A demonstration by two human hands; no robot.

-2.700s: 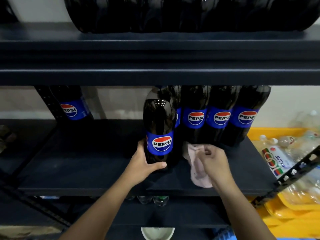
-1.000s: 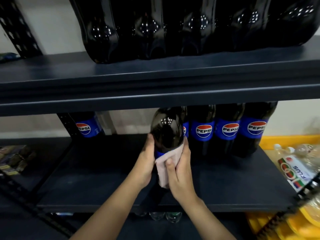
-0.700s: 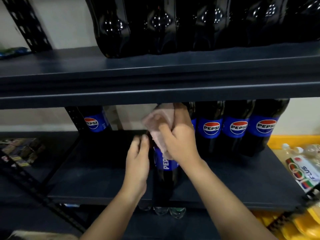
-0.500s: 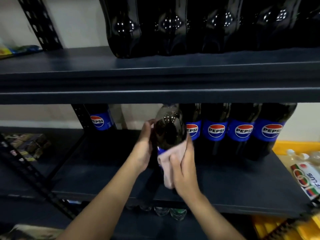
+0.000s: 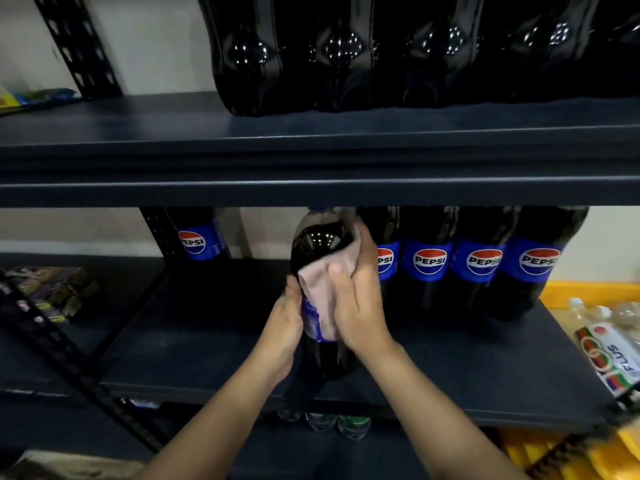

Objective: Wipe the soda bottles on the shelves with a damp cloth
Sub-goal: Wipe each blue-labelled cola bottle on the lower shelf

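Observation:
A large dark Pepsi bottle [image 5: 320,244] stands near the front of the middle shelf [image 5: 207,362], its blue cap just under the shelf above. My left hand [image 5: 282,327] grips its left side at the label. My right hand [image 5: 356,299] presses a pale pink cloth [image 5: 320,289] against the bottle's front and right side, fingers wrapped over the cloth. Behind it, a row of several Pepsi bottles [image 5: 485,261] lines the back of the shelf to the right. One more Pepsi bottle [image 5: 199,237] stands at the back left.
The upper shelf [image 5: 311,161] carries several dark bottles [image 5: 346,50]. A black slotted upright [image 5: 78,46] rises at the left. Yellow crates with packed water bottles [image 5: 609,337] sit at the right. Small bottle caps [image 5: 332,422] show below the middle shelf.
My right hand and the cloth slid up the bottle from the lower label to its shoulder. My left hand dropped lower on the bottle's left side.

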